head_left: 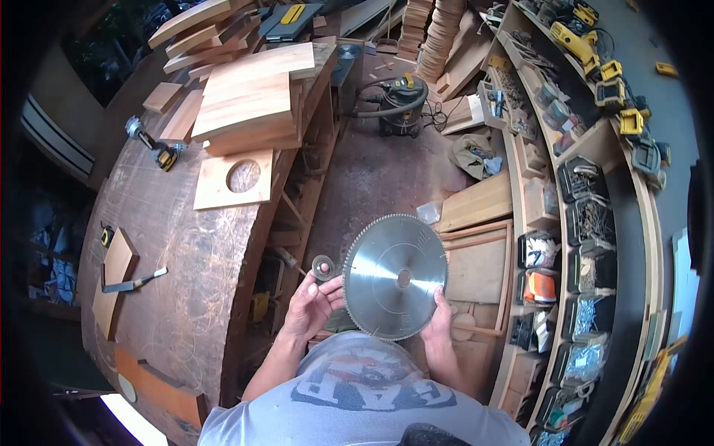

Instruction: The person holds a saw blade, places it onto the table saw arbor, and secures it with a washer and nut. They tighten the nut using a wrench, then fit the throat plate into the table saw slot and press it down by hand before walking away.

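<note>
My right hand (439, 318) grips the lower right edge of a large circular saw blade (379, 256), thumb on its face. The blade is silver and toothed, with a round hole in the middle, and is held up before my chest. In my left hand (311, 303) is a small round metal washer (321, 276) with a hole at its centre, pinched at the fingertips. The left fingers reach close to the blade's left edge.
On my left stands a worn workbench (186, 275) with stacked boards (249, 104), a board with a round hole (208, 182), a cordless drill (158, 149) and a sliding bevel (134, 284). A shop vacuum (401, 104) stands ahead. Shelves with hardware bins (587, 215) line the right.
</note>
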The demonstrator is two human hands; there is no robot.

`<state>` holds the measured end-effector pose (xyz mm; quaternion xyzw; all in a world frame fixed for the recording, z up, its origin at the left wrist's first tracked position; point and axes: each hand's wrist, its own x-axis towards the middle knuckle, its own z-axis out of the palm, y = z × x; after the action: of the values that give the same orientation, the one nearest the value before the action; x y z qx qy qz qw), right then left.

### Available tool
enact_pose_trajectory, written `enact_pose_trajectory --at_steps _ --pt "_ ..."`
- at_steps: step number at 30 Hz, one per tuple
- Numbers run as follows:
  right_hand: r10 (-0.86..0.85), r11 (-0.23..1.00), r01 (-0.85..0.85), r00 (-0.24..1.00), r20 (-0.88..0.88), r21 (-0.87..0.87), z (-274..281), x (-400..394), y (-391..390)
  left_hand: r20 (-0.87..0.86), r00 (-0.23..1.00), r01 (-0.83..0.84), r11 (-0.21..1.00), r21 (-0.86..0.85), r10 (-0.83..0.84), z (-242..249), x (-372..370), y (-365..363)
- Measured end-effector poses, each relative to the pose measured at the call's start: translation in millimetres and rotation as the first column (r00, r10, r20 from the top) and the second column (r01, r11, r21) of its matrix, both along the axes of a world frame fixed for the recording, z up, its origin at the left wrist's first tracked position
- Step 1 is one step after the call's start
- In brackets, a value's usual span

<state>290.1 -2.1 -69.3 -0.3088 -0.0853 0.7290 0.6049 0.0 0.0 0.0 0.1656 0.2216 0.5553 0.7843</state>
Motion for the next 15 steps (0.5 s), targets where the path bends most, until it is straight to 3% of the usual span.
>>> enact_pose_trajectory --at_steps 2,3,9,10,13,14,15 --pt "-0.024 0.999 0.025 0.999 0.033 -0.041 24.5 -3.1 -3.0 0.034 0.999 0.029 0.999 -0.015 -0.029 10.2 12.0 0.7" --pt "-0.018 0.999 0.018 1.0 0.024 -0.039 34.4 -2.8 140.8 0.024 1.0 0.015 1.0 -0.009 -0.015 22.1 13.8 146.6" --pt "-0.086 0.996 0.086 0.993 0.08 0.008 48.4 40.0 315.1 -0.004 1.0 0.028 0.998 -0.059 -0.028 44.8 55.9 343.7" --pt "-0.087 0.996 0.087 0.995 0.042 0.014 54.2 45.9 342.5 -0.03 0.996 0.088 0.996 0.019 -0.087 35.4 60.2 376.2" --pt "-0.142 0.99 0.141 0.99 -0.026 -0.019 41.7 67.5 436.7 0.232 0.949 0.236 0.969 -0.07 -0.214 20.7 84.8 476.2" --pt "-0.129 0.992 0.129 0.992 0.005 -0.004 37.5 76.4 471.6 0.198 0.959 0.234 0.959 -0.158 -0.202 17.7 99.8 509.5" --pt "-0.12 0.993 0.12 0.992 0.036 -0.005 35.8 86.1 507.2 0.285 0.933 0.279 0.943 -0.18 -0.222 0.9 111.7 543.3"
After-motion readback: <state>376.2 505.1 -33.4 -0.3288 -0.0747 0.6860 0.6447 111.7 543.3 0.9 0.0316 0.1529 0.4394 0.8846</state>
